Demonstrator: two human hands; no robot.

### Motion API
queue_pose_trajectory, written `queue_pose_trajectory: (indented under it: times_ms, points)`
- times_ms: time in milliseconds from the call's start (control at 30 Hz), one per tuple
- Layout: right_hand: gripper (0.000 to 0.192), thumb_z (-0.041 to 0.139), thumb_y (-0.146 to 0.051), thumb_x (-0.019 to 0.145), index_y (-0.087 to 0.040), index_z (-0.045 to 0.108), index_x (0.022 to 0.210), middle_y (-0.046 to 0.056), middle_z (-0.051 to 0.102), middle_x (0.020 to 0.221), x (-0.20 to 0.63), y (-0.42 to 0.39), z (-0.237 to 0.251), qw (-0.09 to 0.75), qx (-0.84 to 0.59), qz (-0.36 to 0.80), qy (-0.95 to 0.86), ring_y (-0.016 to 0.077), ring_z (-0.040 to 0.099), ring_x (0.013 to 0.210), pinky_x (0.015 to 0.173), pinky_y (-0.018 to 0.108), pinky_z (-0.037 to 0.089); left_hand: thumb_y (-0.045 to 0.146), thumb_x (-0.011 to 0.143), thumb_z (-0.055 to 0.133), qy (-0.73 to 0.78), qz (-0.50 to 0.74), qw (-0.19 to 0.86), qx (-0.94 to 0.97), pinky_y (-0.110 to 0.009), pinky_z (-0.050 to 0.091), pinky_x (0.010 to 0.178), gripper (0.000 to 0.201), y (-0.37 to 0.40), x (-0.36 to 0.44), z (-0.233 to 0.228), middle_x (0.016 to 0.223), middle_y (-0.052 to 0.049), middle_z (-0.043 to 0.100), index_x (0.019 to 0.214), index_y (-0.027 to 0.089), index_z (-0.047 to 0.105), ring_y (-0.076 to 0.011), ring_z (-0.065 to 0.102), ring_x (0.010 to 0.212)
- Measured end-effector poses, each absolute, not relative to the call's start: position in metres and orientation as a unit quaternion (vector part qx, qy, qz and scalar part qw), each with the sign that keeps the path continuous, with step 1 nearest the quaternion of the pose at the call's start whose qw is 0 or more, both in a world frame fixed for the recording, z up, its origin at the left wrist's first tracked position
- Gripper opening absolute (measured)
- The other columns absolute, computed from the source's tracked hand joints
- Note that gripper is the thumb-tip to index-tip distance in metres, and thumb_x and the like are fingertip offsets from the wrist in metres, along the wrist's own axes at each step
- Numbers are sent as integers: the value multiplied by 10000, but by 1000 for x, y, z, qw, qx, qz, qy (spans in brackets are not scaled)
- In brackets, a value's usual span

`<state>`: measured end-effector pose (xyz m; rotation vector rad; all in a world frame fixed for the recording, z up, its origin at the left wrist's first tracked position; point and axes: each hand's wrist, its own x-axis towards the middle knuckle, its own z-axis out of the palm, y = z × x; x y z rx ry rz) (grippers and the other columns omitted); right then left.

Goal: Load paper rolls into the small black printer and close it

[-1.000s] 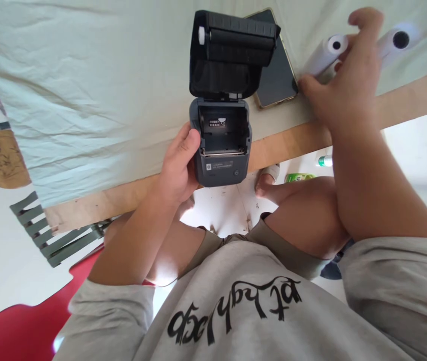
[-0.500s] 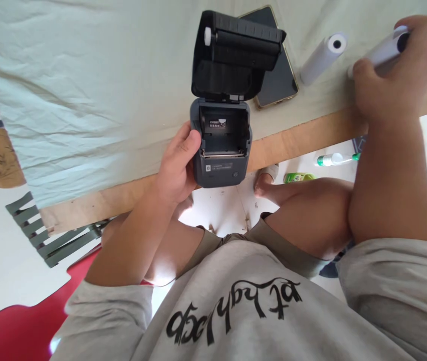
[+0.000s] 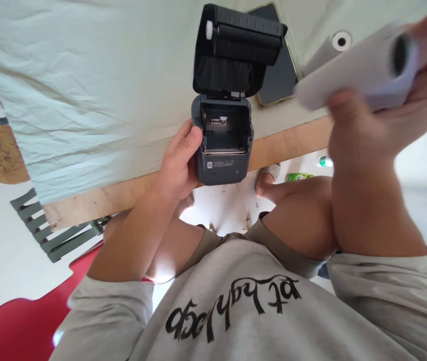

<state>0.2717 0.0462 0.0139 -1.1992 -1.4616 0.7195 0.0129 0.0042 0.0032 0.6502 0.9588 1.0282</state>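
Note:
My left hand point(image 3: 179, 163) grips the left side of a small dark grey printer point(image 3: 223, 145) at the table's near edge. The printer's black lid point(image 3: 236, 47) stands open and its paper bay is empty. My right hand point(image 3: 386, 108) holds a white paper roll point(image 3: 352, 75) lifted close to the camera and blurred, to the right of the printer. A second white paper roll point(image 3: 328, 50) lies on the cloth behind it.
A pale green cloth point(image 3: 85, 90) covers the wooden table point(image 3: 116, 195). A dark phone point(image 3: 279, 75) lies flat behind the printer lid. Below the table are my knees, a green bottle point(image 3: 324, 161) on the floor, a slatted chair point(image 3: 55, 235) and a red seat point(image 3: 21, 326).
My right hand picked one paper roll off the table and raised it toward the camera and leftward. My left hand kept its hold on the printer.

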Motion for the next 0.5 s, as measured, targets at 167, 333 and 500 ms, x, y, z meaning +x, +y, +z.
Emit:
queue_pose_trajectory:
  times_ms: [167,333,500]
  points:
    - [346,727,-265,809,-316,641,1140,35,712,1079,203,15,21,510,-325,191,-773,248,704,964,833,442,589,449,965,624,431,489,696,299,-256,619,736,246,3,14,3,866,-13,718,942,212,687,-213,754,994]
    - [400,634,-142,833,-334,606,1182,0,730,1069,189,25,23,454,-358,88,-811,208,708,956,788,388,552,450,946,666,422,490,705,292,-299,624,881,235,2,12,0,947,-15,728,992,220,679,-241,720,1136]
    - [267,593,-114,767,-279,547,972,-20,769,1029,189,30,20,405,-396,29,-823,216,736,900,774,420,491,461,954,620,403,467,730,293,-329,644,786,268,0,9,-4,1040,-21,735,1122,254,647,-265,734,1099]
